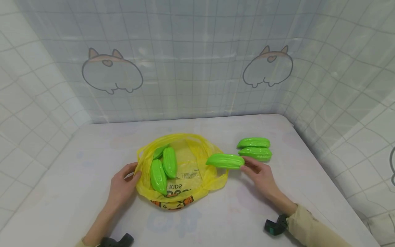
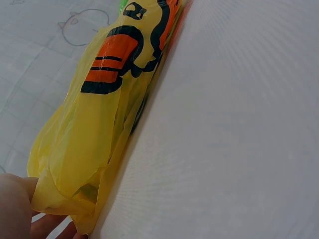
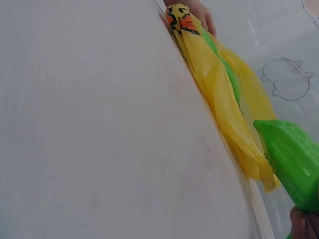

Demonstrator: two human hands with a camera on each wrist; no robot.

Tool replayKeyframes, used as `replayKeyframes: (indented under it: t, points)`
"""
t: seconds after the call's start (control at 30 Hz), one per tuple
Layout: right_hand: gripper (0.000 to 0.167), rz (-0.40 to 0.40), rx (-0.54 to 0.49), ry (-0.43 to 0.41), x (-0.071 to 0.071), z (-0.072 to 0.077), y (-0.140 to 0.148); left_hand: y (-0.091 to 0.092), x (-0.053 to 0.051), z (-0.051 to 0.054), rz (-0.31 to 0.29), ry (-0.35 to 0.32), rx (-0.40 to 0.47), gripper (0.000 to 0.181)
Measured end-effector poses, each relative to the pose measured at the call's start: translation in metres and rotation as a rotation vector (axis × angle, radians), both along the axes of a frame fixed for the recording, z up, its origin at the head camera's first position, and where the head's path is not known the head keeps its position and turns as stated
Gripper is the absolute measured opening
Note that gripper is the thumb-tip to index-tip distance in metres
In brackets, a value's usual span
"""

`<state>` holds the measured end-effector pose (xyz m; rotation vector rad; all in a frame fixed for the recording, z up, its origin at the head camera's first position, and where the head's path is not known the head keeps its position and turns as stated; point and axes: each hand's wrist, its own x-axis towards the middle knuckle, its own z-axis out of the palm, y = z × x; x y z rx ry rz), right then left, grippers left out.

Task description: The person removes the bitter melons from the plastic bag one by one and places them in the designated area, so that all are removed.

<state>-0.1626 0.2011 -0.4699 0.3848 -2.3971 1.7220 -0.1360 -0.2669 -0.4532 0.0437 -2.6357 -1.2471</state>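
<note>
A yellow plastic bag [image 1: 213,147] lies on the table with its mouth spread wide, and several bright green, ridged toy vegetables [image 1: 158,177] are inside it. At the bag's left rim my left hand [image 1: 121,187] pinches the film between thumb and fingers; the left wrist view shows the bag's yellow side [image 2: 92,139] bunched there. My right hand [image 1: 260,176] grips one green ridged toy vegetable [image 1: 225,161] by its right end. Its pointed tip [image 3: 271,132] reaches over the bag's right edge. Two similar toy vegetables [image 1: 254,153] lie side by side behind the right hand.
The white table [image 1: 247,216] has a back edge against a tiled-pattern curtain [image 1: 191,85] with cartoon drawings. More tiled sheeting [image 1: 348,113] rises along the right side, and on the left too. Dark wrist devices [image 1: 276,224] sit on both forearms.
</note>
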Motion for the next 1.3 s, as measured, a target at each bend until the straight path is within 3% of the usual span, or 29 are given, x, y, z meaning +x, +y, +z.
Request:
replayKeyframes:
  t: [0.7,0.97,1.3]
  points:
    - [0.041,-0.061,0.046,0.03,0.005,0.0,0.042,0.0,0.0,-0.002,0.013,-0.01,-0.046,0.036]
    - [0.039,-0.106,0.094,0.08,0.008,-0.001,0.063,0.0,0.0,-0.001,0.008,-0.009,-0.028,0.035]
    - [0.039,-0.137,0.138,0.069,0.01,-0.001,0.08,0.0,-0.001,-0.003,0.005,-0.006,-0.019,0.036]
